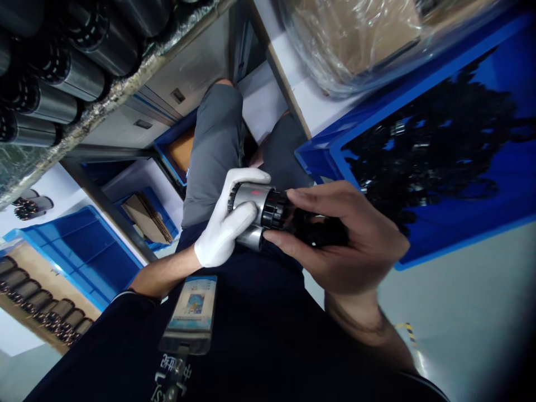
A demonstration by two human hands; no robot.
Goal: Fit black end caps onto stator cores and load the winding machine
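My left hand [228,223], in a white glove, is wrapped round a silver metal cylinder [255,198] with black toothed ends. A second silver cylinder [250,238] shows just below it, partly hidden by the glove. My right hand [352,234] is bare and closed, with thumb and fingers at the black slotted end [276,209] of the first cylinder. Dark glossy black parts [320,229] sit inside its grip; their exact shape is in shadow. Both hands meet in front of my lap.
On the right stands a blue bin [473,223] with many black parts [431,139]. Plastic-wrapped cardboard [355,33] lies above it. Rows of similar cylinders [71,72] fill the upper left shelf. At lower left are a blue crate [84,251] and copper-ended cylinders [46,301].
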